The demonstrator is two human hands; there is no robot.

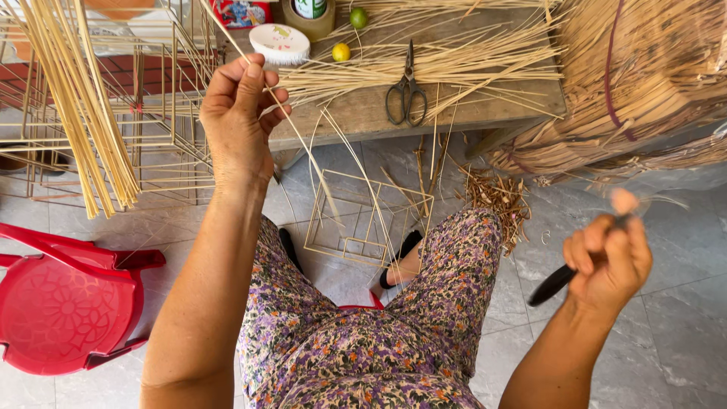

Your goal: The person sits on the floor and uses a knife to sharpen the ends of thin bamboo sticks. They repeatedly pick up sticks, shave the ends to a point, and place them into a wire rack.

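My left hand [241, 113] is raised and pinches a thin pale bamboo strip [299, 144] that runs diagonally down toward the floor. My right hand [609, 261] is low at the right, closed around a black-handled knife [556, 282]; its blade end is blurred. A square frame of thin bamboo sticks [369, 220] lies on the floor between my hands, beyond my knees in flowered trousers.
A wooden bench [424, 110] holds loose bamboo strips, black scissors [407, 91], a white brush [280, 44], a tape roll and two small limes. Stick frames [163, 113] stack at left, a red plastic chair [68, 303] lower left, a big strip bundle [644, 83] right.
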